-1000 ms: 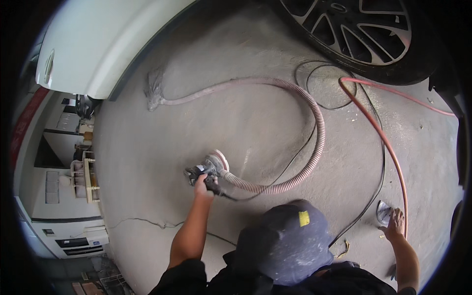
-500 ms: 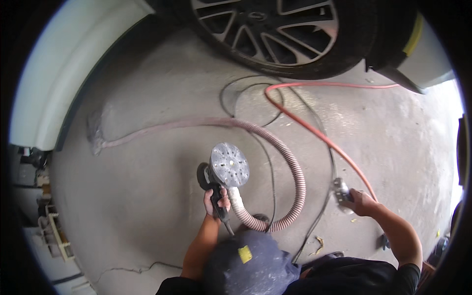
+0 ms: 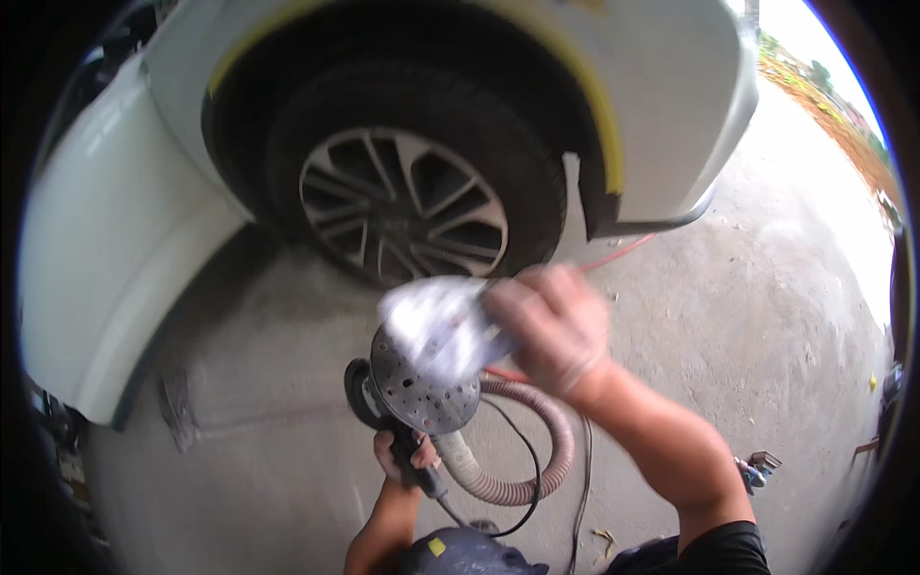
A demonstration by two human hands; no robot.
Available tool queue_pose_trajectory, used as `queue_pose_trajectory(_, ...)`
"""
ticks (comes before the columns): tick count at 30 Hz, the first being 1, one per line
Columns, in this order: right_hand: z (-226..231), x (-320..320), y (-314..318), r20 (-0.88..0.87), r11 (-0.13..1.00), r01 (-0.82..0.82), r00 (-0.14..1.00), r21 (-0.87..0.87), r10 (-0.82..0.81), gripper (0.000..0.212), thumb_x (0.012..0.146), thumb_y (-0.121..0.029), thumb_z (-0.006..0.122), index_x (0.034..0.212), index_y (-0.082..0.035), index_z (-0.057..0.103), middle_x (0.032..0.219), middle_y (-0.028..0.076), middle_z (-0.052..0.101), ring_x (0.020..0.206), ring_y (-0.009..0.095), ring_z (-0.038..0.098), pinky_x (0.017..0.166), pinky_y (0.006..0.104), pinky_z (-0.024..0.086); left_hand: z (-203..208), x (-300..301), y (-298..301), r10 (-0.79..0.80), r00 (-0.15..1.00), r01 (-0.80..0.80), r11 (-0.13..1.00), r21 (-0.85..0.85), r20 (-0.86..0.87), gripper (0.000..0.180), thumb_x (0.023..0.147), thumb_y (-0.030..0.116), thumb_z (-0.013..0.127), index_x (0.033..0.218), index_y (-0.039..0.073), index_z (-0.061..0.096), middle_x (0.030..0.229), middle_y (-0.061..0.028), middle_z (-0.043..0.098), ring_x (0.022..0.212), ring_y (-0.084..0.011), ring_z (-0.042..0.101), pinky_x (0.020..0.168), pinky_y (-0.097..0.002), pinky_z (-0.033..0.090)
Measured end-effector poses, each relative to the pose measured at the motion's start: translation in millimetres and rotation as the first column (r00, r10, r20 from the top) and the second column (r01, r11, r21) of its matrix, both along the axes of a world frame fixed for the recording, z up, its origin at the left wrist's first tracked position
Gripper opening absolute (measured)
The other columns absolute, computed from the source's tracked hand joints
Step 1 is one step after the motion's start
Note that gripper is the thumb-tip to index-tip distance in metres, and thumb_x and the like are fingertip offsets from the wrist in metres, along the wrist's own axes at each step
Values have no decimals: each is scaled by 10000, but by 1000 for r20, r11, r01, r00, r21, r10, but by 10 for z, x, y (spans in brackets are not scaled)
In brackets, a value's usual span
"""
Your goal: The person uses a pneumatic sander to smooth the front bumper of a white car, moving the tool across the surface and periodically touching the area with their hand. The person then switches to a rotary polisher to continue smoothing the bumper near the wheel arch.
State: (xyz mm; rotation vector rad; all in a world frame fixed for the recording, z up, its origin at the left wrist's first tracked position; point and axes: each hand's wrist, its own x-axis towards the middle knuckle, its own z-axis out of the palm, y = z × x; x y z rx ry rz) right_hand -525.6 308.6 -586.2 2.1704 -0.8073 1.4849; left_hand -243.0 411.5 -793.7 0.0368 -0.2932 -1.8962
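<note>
My left hand is closed round the black handle of a disc sander, whose round grey pad with many holes faces up. A ribbed dust hose runs from the sander and curls to its right. My right hand is closed on the dark handle of a hand tool with a silvery-white head. Motion smears this tool, so its exact kind cannot be told. From this view its head covers the upper right of the pad; whether they touch cannot be told.
Beyond my hands stand a car wheel and a white car body with yellow tape round the wheel arch. An open white door is at the left. A red hose and a dark cable lie on the concrete floor, with a blue-and-silver fitting at right.
My right hand has swung up and left with its tool, from low at the right to over the sander pad. The view has lifted, showing more of the car. My left hand keeps the sander.
</note>
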Motion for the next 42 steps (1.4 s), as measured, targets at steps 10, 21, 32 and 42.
queue_pose_trajectory(10,530,-618,784,143,716,-595,796,366,588,678,844,-153,644,1506,-113,502,1270,159,568,1192,327,538,1055,444,439,2062,-600,-74,327,809,-141,914,-380,488,764,839,491,615,1425,22,472,1129,-160,562,946,-293,507,863,-447,416)
queue_pose_trajectory(21,460,-1251,623,732,-473,-569,607,672,310,647,873,-495,807,1163,61,649,893,54,685,770,138,664,680,285,564,2004,-1205,404,355,652,-213,934,-288,670,938,739,470,685,1528,35,423,1524,-195,483,1402,-391,469,1193,-519,361)
queue_pose_trajectory(32,815,-1990,989,543,595,-654,743,467,391,147,960,-95,702,1013,-14,592,860,108,653,783,159,632,702,340,523,1792,-1162,69,182,880,-23,939,-343,439,643,801,448,607,1314,63,568,1198,-131,650,750,-264,650,771,-428,585)
queue_pose_trajectory(42,680,-1739,762,996,19,-1000,21,20,81,337,980,-75,669,1298,8,593,1153,100,709,1011,150,689,941,320,562,1328,-1044,-162,17,981,25,977,-213,194,633,826,600,643,1118,38,640,738,-41,603,544,-135,537,496,-305,457)
